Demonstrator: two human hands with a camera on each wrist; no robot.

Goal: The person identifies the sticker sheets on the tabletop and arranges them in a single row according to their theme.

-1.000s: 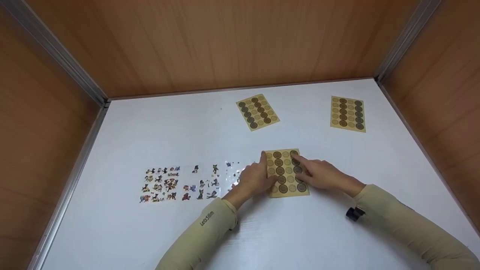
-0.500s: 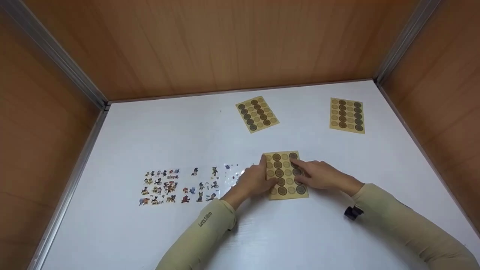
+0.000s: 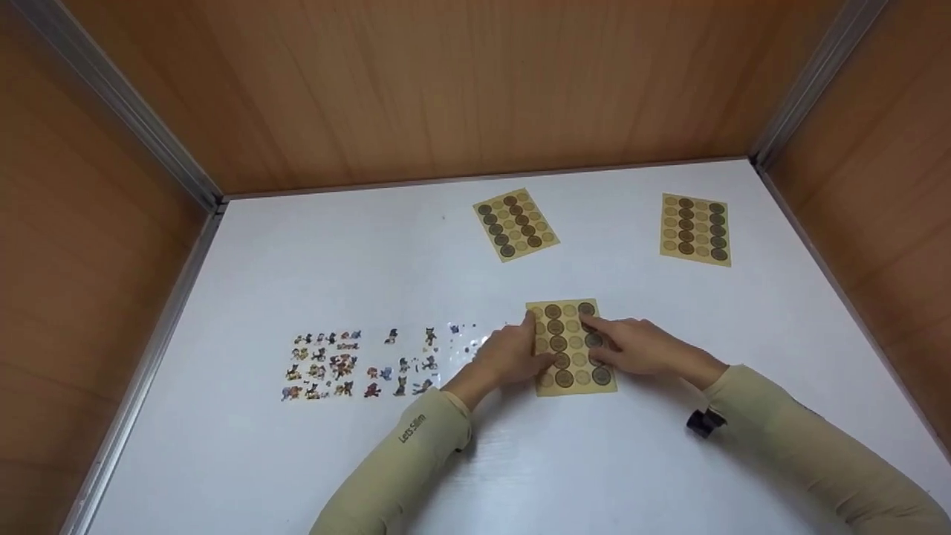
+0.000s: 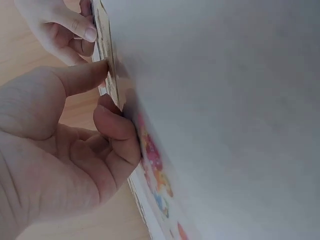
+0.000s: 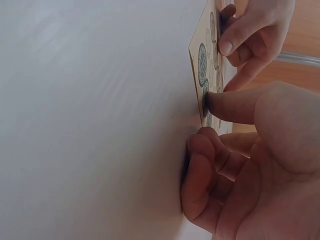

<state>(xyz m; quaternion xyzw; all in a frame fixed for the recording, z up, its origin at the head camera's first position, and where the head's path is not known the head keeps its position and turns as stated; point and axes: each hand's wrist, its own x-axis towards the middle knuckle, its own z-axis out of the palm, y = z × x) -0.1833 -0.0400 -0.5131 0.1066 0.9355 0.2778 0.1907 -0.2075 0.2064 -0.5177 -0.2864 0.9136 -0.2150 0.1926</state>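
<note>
1. Sticker sheet (image 3: 573,346) lies on the desk (image 3: 312,260), right of centre, between both hands, printed with dark and pale circles.
2. Left hand (image 3: 507,357) pinches its left edge, thumb on top, other fingers curled; right hand (image 3: 635,348) pinches the right side likewise.
3. Two-sided hold probably keeps it flat and straight.
4. Second sheet (image 3: 515,224), tilted, and third sheet (image 3: 695,229) lie farther back, likely leaving working room.
5. Cartoon stickers (image 3: 344,364) lie left, partly hidden by left hand.
6. Desk white, glossy; wood-grain walls (image 3: 475,96), metal corner strips (image 3: 126,104).
</note>
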